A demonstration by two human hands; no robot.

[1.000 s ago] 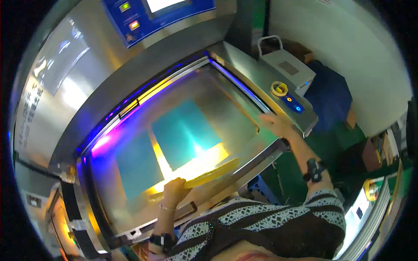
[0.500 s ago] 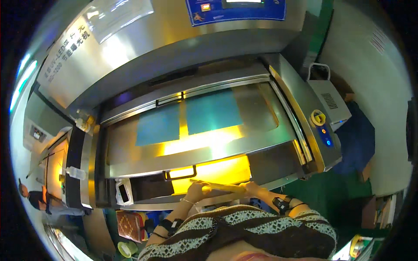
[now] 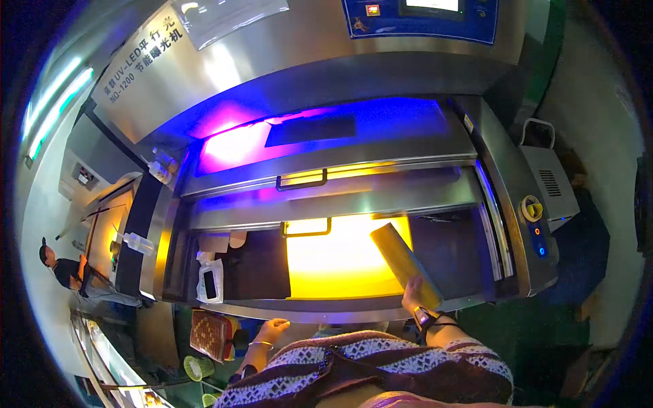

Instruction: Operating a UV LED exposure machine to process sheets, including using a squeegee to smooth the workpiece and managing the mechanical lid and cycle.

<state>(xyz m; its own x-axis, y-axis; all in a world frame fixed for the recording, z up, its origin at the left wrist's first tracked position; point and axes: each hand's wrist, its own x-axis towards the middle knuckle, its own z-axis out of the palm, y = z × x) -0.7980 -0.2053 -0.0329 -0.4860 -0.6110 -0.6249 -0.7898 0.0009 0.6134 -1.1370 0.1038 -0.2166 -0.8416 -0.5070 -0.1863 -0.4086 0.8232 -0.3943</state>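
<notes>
My right hand [image 3: 413, 294] grips the lower end of a flat, olive-yellow rectangular strip [image 3: 400, 257]. The strip slants up and left over a brightly lit yellow sheet [image 3: 326, 265], overlapping its right part. Whether the two touch, I cannot tell. Near my body, in front of the machine's front edge [image 3: 320, 317], my left hand [image 3: 273, 331] has its fingers curled together, with nothing seen in them. Above the sheet are two metal frames with black handles, the upper handle [image 3: 301, 179] and the lower handle [image 3: 307, 227]. Blue and magenta light covers the rear frame.
A white bottle [image 3: 211, 280] with a dark rectangle lies left of the dark bed [image 3: 255, 268]. Tape rolls [image 3: 531, 209] sit on the right side panel, above lit buttons. A grey wheeled unit [image 3: 547, 173] stands to the right. Far left, another person [image 3: 67, 273] is at a lit table.
My left hand has let go of the strip and moved left. The strip has swung from level to slanted in my right hand. The frame has slid back, and blue-magenta light now shows.
</notes>
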